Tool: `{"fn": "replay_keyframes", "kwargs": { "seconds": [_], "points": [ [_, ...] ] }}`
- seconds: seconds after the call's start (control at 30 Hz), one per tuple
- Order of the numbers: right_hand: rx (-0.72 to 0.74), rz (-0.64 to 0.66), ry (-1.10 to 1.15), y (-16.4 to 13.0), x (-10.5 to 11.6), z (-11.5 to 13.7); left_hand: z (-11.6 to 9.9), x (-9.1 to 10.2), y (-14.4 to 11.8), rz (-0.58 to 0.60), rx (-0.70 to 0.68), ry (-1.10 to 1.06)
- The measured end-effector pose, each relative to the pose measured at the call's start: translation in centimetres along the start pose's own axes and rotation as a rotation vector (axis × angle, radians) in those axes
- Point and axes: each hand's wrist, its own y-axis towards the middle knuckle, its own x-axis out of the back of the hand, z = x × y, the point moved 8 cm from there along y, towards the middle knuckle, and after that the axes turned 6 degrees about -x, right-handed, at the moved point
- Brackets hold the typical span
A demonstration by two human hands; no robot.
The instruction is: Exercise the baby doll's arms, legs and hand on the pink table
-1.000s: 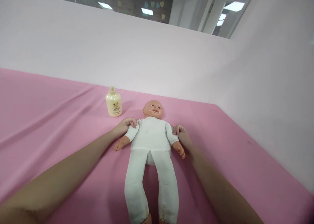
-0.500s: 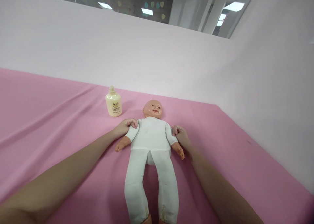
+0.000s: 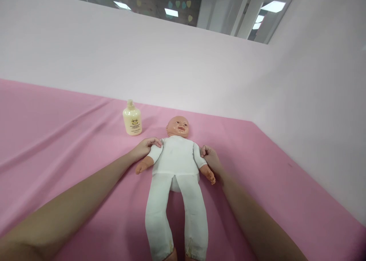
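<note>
A baby doll (image 3: 175, 156) with a white cloth body lies on its back on the pink sheet (image 3: 94, 169), head away from me. My left hand (image 3: 144, 148) is closed round the doll's upper arm (image 3: 156, 153) on the left side, fingers over the white sleeve near the shoulder. On the other side my right hand (image 3: 211, 156) is closed on the outer edge of the doll's other arm (image 3: 198, 156), with fingertips at the sleeve. Both of the doll's bare hands stick out below my grips.
A pale yellow pump bottle (image 3: 132, 120) with a dark printed label stands on the sheet, left of the doll's head. A white wall (image 3: 143, 63) rises behind and on the right, with a window (image 3: 171, 2) at the top.
My left hand and the doll's arm in it have shifted slightly inward, toward the doll's body. My right hand has hardly moved, and the bottle stays in place.
</note>
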Motion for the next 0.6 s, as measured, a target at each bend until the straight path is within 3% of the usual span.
{"fn": "replay_keyframes", "kwargs": {
  "seconds": [0.17,0.37,0.6],
  "points": [
    [-0.022,0.000,0.042,-0.25,-0.19,0.15,-0.15,0.14,0.00,-0.012,-0.012,-0.033],
    [-0.023,0.019,0.094,-0.47,-0.33,0.26,-0.10,-0.52,-0.52,0.042,0.102,-0.087],
    [-0.021,0.086,0.082,-0.78,-0.41,-0.26,-0.37,-0.78,-0.08,-0.059,0.053,-0.150]
  ]
}}
